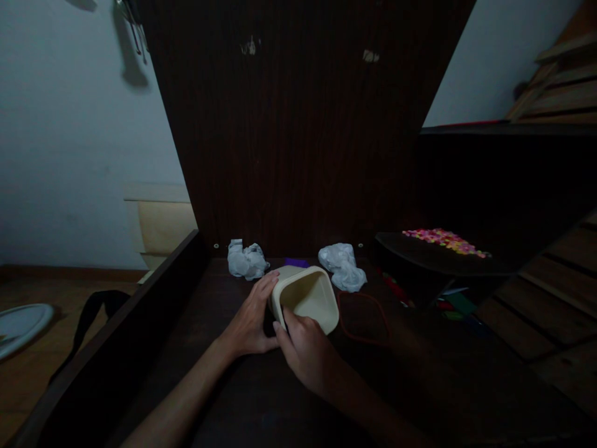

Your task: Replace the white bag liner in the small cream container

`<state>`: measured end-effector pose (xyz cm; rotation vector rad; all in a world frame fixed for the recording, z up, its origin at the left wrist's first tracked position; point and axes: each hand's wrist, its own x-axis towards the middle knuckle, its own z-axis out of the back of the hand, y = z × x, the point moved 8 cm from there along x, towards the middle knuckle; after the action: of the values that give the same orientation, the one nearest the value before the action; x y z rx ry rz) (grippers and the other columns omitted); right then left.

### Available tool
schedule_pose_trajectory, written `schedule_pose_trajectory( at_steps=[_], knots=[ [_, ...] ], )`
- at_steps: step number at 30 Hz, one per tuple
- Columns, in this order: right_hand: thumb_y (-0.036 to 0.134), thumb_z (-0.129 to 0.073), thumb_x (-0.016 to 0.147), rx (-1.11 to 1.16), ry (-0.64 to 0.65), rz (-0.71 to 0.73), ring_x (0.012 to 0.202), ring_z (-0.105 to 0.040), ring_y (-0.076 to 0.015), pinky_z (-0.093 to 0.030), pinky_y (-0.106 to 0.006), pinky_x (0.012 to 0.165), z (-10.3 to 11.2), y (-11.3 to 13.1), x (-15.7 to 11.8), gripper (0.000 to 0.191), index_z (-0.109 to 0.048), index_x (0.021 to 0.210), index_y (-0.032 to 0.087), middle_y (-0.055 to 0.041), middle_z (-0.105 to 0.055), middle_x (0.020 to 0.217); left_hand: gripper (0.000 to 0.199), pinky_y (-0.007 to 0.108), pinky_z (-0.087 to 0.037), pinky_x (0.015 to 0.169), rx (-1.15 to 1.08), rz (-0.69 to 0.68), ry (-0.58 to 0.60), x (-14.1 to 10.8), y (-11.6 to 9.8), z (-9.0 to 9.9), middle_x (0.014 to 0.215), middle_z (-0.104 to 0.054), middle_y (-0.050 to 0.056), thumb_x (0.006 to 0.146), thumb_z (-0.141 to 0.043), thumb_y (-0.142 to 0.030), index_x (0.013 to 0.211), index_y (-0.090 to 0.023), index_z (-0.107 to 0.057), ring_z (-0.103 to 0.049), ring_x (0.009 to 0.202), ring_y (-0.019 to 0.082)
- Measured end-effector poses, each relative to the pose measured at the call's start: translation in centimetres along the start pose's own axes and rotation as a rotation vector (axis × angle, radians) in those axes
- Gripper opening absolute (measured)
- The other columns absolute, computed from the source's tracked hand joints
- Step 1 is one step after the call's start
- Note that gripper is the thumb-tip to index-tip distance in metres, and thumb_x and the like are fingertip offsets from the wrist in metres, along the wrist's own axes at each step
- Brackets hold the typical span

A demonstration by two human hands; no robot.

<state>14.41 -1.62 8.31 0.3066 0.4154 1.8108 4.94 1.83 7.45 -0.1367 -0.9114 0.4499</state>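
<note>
Two hands [252, 320], cream container [321, 295] — held, tilted

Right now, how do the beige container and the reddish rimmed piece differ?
The beige container is pale and deep; the reddish rimmed piece is darker and looks flat. The container is tilted, touched by the left hand and right hand; the rimmed piece lies on the dark surface, untouched. Both have rounded corners.

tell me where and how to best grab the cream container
Probably pinch the cream container at its right rim, coming from the right: the open mouth faces the camera, leaving that edge exposed, while its left side is partly covered.
</note>
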Motion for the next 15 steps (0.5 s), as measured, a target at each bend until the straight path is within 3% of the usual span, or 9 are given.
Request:
schedule_pose_trajectory(
  at_steps=[2, 7, 10, 12, 15],
  knots=[
    [0.023, -0.044, 0.104, 0.061, -0.02, -0.013, 0.108, -0.072, -0.0299, -0.052, -0.036, 0.094, 0.0, 0.7, 0.0, 0.029, -0.064, 0.121, 0.01, -0.0179, -0.075, 0.11, 0.1, 0.067, -0.037, 0.113, 0.014, -0.019, -0.036, -0.2, 0.3, -0.3, 0.156, -0.033, 0.024, 0.082, -0.071, -0.032, 0.16, -0.019, -0.01, -0.035, 0.146, 0.043],
    [0.025, -0.045, 0.102, 0.194, -0.034, 0.051, 0.113, -0.07, -0.0308, -0.052, -0.041, 0.1, -0.4, 2.6, -1.2, 0.042, -0.054, 0.141, 0.01, -0.0175, -0.073, 0.119, 0.077, 0.062, -0.044, 0.111, 0.058, 0.017, -0.084, -0.8, 1.5, -0.3, 0.151, -0.041, 0.02, 0.095, -0.058, -0.03, 0.159, -0.026, -0.014, -0.044, 0.141, 0.038],
    [0.032, -0.051, 0.099, 0.123, 0.053, 0.094, 0.119, -0.066, -0.0352, -0.05, -0.046, 0.104, -0.8, 2.9, -2.4, 0.057, -0.045, 0.149, 0.004, -0.0228, -0.067, 0.13, 0.09, 0.063, -0.043, 0.111, 0.084, -0.006, -0.072, -0.9, 1.6, -0.2, 0.15, -0.04, 0.023, 0.087, -0.07, -0.04, 0.158, -0.021, -0.018, -0.043, 0.14, 0.042],
    [0.037, -0.058, 0.096, 0.047, 0.131, 0.153, 0.132, -0.056, -0.038, -0.043, -0.048, 0.113, -0.9, 3.0, -3.3, 0.07, -0.04, 0.152, 0.0, -0.0273, -0.056, 0.144, 0.102, 0.064, -0.042, 0.111, 0.08, -0.035, -0.056, -0.7, 1.3, -0.2, 0.148, -0.04, 0.025, 0.078, -0.079, -0.044, 0.157, -0.018, -0.02, -0.043, 0.139, 0.045],
    [0.039, -0.065, 0.093, -0.046, 0.251, 0.198, 0.145, -0.041, -0.0381, -0.032, -0.047, 0.122, -0.8, 2.6, -4.6, 0.078, -0.036, 0.155, 0.002, -0.026, -0.04, 0.157, 0.107, 0.064, -0.044, 0.11, 0.052, -0.069, -0.059, -0.4, 0.8, 0.0, 0.146, -0.043, 0.024, 0.075, -0.08, -0.043, 0.158, -0.018, -0.016, -0.045, 0.137, 0.044]
  ],
)
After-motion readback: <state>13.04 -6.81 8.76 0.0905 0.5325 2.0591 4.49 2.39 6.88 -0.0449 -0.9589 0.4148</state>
